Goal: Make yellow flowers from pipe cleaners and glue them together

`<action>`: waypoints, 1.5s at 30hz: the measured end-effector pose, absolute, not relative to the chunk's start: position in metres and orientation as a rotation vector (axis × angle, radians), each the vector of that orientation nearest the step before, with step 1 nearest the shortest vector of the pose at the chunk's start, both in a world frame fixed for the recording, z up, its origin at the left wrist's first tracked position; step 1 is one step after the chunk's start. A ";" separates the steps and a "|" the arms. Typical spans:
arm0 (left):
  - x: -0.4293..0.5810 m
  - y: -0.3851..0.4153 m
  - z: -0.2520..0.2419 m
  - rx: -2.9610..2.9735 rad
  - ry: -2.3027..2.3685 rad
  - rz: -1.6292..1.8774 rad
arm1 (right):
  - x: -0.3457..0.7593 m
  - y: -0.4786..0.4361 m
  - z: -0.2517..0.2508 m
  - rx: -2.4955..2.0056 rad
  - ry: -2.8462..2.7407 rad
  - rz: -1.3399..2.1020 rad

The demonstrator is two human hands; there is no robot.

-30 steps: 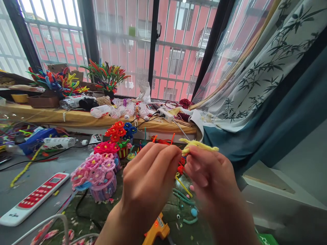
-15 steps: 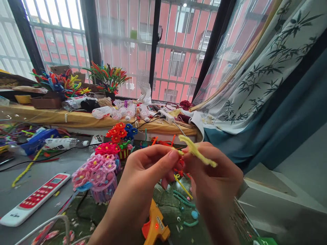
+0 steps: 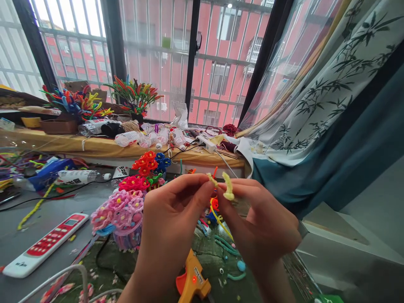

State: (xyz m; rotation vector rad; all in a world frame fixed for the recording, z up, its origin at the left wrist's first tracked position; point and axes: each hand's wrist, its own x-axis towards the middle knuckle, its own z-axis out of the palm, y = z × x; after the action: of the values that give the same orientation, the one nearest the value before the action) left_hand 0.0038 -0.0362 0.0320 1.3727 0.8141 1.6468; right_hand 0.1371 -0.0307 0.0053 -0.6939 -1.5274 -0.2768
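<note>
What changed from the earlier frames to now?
The left hand has turned, thumb side now facing the camera. The yellow fuzzy strip at the right hand, earlier lying sideways, now stands more upright. Nothing was visibly let go; the glue gun and remote stayed put.

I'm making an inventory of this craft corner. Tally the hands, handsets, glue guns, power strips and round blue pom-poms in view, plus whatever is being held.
Hands (left hand, right hand): 2
Red-and-white handset: 1
Orange glue gun: 1
White power strip: 1
Blue pom-pom: 1
Total: 6
Not counted: yellow fuzzy material between the hands; number of pieces unclear.
</note>
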 end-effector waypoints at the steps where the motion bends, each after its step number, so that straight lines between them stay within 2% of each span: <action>1: 0.004 -0.036 0.032 1.388 0.820 1.651 | 0.138 -0.030 0.005 -0.682 -1.536 -0.273; 14: 0.005 -0.038 0.035 1.547 0.978 1.744 | 0.135 -0.028 0.006 -0.659 -1.499 -0.124; 20: 0.004 -0.036 0.036 1.540 0.892 1.721 | 0.133 -0.033 0.010 -0.784 -1.403 0.361; 22: 0.002 -0.034 0.036 1.530 0.873 1.708 | 0.133 -0.034 0.011 -0.792 -1.404 0.406; 24: 0.000 -0.034 0.035 1.525 0.870 1.699 | 0.133 -0.034 0.012 -0.804 -1.438 0.286; 33: 0.001 -0.037 0.037 1.451 0.812 1.614 | 0.139 -0.029 0.004 -0.729 -1.600 -0.714; 39: 0.003 -0.039 0.036 1.443 0.781 1.648 | 0.144 -0.032 0.005 -0.770 -1.650 -1.005; 45: 0.002 -0.040 0.037 1.552 0.891 1.683 | 0.140 -0.030 0.006 -0.746 -1.538 -1.032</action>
State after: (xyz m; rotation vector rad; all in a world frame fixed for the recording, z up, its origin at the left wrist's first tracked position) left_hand 0.0023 -0.0399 0.0366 1.5523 0.8914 1.6834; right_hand 0.1404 -0.0302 0.0062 -0.7463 -1.5384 -1.0324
